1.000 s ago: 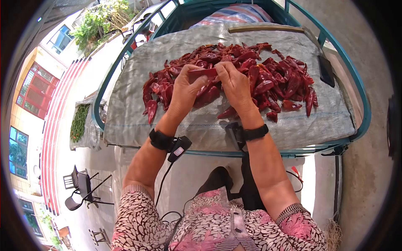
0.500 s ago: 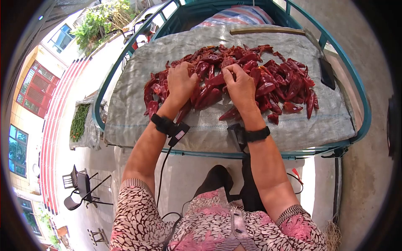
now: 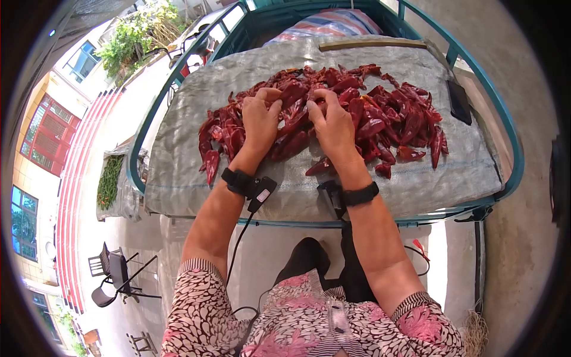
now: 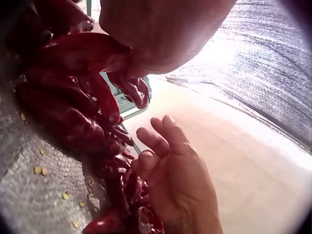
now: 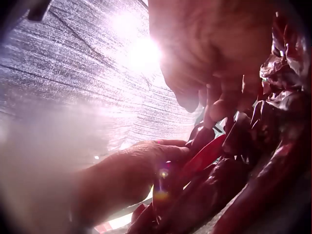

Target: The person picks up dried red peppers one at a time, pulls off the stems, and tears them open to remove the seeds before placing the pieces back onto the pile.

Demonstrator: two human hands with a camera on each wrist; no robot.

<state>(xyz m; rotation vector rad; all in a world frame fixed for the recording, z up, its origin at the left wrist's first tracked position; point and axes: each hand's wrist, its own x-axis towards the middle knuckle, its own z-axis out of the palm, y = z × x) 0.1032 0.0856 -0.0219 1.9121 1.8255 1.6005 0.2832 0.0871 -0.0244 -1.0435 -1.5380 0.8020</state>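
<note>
Dried red chili peppers (image 3: pixel 416 122) lie heaped on a grey woven sheet (image 3: pixel 196 77). Over the middle of the heap, my left hand (image 3: pixel 260 122) pinches a dark red pepper (image 3: pixel 292 94) between thumb and fingers. Its fingertips touch that pepper in the right wrist view, where the left hand (image 5: pixel 139 168) is at lower left. Just right of the pepper is my right hand (image 3: pixel 335 125), thumb and forefinger parted above the heap. In the left wrist view the right hand (image 4: pixel 183 185) has loosely bent fingers, with nothing seen between them.
The sheet covers a cart bed with teal rails (image 3: pixel 499 113). A phone (image 3: pixel 458 102) lies at its right edge and a wooden strip (image 3: pixel 373 44) at the back. Small pale seeds (image 4: pixel 41 170) are scattered on the sheet. Chairs (image 3: pixel 119 271) stand on the ground to the left.
One second ago both hands held a red piece stretched between them. They then parted, the left over the heap's left side; now the left has come back toward the middle with a pepper.
</note>
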